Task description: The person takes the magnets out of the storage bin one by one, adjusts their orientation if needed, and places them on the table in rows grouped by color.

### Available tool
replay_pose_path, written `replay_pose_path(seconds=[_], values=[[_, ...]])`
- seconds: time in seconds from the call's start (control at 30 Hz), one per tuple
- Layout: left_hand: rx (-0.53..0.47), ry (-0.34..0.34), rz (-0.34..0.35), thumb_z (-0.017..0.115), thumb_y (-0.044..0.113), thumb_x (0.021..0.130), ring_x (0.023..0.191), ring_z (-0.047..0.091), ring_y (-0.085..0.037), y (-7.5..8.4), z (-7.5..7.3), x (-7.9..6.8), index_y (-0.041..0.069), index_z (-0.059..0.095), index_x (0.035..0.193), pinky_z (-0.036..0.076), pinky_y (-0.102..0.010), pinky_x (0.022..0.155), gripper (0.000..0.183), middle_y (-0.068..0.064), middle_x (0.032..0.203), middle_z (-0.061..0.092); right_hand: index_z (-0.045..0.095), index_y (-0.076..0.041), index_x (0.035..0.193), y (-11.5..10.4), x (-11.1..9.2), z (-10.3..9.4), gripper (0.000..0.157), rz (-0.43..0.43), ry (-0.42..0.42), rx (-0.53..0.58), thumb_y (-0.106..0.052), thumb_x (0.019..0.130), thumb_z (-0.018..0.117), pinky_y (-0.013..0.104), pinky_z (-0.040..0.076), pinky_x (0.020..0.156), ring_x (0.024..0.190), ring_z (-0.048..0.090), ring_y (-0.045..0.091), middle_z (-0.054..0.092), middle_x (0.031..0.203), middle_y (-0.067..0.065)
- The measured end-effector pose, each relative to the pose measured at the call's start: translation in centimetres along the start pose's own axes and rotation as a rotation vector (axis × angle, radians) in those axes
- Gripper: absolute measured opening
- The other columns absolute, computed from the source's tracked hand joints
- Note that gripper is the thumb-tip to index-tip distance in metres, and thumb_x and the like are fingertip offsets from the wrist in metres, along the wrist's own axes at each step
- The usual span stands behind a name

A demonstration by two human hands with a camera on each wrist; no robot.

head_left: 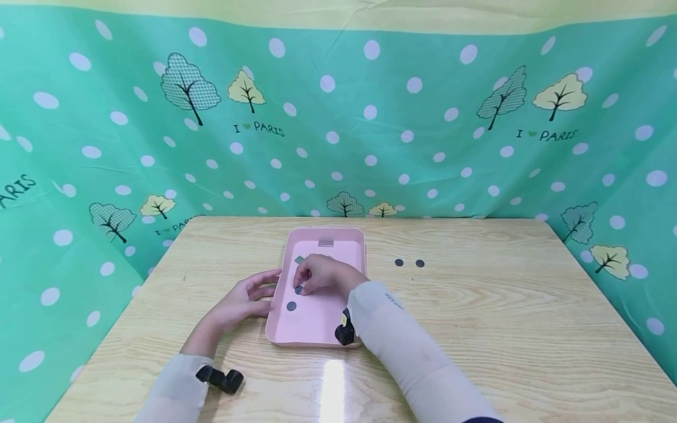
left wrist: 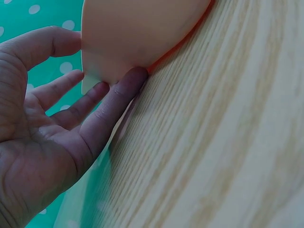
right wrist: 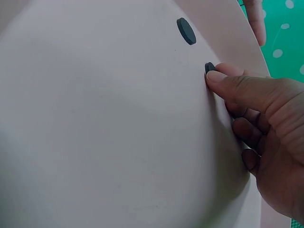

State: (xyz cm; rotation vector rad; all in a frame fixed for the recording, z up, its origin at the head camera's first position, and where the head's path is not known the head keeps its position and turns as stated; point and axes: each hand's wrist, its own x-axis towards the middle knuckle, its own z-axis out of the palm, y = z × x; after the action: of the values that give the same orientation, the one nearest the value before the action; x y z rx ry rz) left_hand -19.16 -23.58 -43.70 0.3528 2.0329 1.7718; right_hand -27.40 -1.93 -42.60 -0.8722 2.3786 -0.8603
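A pink rectangular tray (head_left: 312, 326) lies on the wooden table, its long sides running away from me. Inside it, the right hand (head_left: 319, 275) pinches a small dark round disc (right wrist: 209, 67) between thumb and index finger, close over the tray's floor near the left wall. A second dark disc (head_left: 291, 306) lies flat a little nearer to me. On the outside of the left wall, the left hand (head_left: 240, 302) touches the tray with spread fingertips. The left wrist view shows its fingers (left wrist: 111, 102) against the wall, low by the table.
Two more dark discs (head_left: 399, 262) lie on the table right of the tray. At the tray's far end is a small grey rectangular piece (head_left: 325, 242), and a small green piece (head_left: 299, 259) shows beside the right hand. A green dotted cloth (head_left: 370, 147) hangs behind the table.
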Motion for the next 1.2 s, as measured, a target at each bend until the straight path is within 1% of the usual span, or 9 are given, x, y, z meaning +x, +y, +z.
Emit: replay_pose_path(seconds=[0.17,0.3,0.4,0.6,0.77,1.03,1.2], values=[[0.003,0.009,-0.011,0.065,0.004,0.077,0.119,0.037,-0.035,0.1,0.1,0.0,0.014,0.030,0.138,0.047,-0.038,0.083,0.071,-0.013,0.137,0.031,0.068,-0.017,0.081,0.0,-0.3,-0.1,0.016,-0.031,-0.003,0.025,-0.010,0.069,0.074,0.017,0.042,0.065,0.072,0.049,0.007,0.058,0.074,-0.006],[0.001,0.015,-0.026,0.065,0.003,0.077,0.120,0.036,-0.035,0.5,0.3,-0.1,0.012,0.029,0.138,0.047,-0.037,0.083,0.071,-0.014,0.138,0.030,0.068,-0.013,0.082,0.0,-0.6,-0.3,0.015,-0.066,-0.015,0.103,-0.007,0.070,0.073,0.017,0.044,0.065,0.070,0.051,0.008,0.060,0.073,-0.004],[-0.001,0.021,-0.033,0.065,0.003,0.077,0.120,0.037,-0.035,0.6,0.3,-0.2,0.012,0.029,0.138,0.046,-0.037,0.084,0.071,-0.014,0.139,0.030,0.068,-0.012,0.083,0.0,-0.9,-0.6,0.014,-0.080,-0.021,0.135,-0.006,0.070,0.073,0.017,0.045,0.067,0.071,0.053,0.008,0.062,0.075,-0.004],[-0.003,0.052,-0.052,0.067,0.005,0.075,0.118,0.041,-0.029,0.2,0.2,-0.2,0.018,0.033,0.136,0.047,-0.037,0.084,0.072,-0.007,0.136,0.035,0.068,-0.012,0.085,-0.2,-1.7,-1.4,0.016,-0.123,-0.016,0.113,-0.008,0.071,0.072,0.018,0.046,0.071,0.075,0.056,0.009,0.064,0.079,-0.006],[0.011,0.063,-0.055,0.069,0.008,0.074,0.117,0.042,-0.028,0.2,0.3,-0.2,0.020,0.035,0.136,0.047,-0.037,0.084,0.071,-0.004,0.135,0.037,0.067,-0.014,0.085,-0.1,-2.3,-2.0,0.015,-0.133,0.005,0.131,-0.008,0.071,0.072,0.020,0.046,0.071,0.077,0.058,0.012,0.064,0.079,-0.006],[0.034,0.057,-0.036,0.068,0.009,0.075,0.117,0.042,-0.029,0.1,0.2,-0.1,0.017,0.033,0.136,0.047,-0.036,0.083,0.071,-0.008,0.136,0.036,0.067,-0.014,0.085,0.0,-3.4,-2.6,0.016,-0.146,0.043,0.144,-0.005,0.072,0.071,0.020,0.047,0.070,0.075,0.056,0.011,0.063,0.079,-0.005],[0.022,0.047,-0.029,0.067,0.007,0.076,0.117,0.041,-0.032,0.1,0.2,0.0,0.016,0.033,0.136,0.047,-0.037,0.083,0.070,-0.010,0.136,0.035,0.068,-0.015,0.086,-0.1,-4.3,-2.9,0.016,-0.160,0.074,0.084,-0.006,0.073,0.070,0.020,0.047,0.069,0.073,0.056,0.009,0.062,0.078,-0.007]])
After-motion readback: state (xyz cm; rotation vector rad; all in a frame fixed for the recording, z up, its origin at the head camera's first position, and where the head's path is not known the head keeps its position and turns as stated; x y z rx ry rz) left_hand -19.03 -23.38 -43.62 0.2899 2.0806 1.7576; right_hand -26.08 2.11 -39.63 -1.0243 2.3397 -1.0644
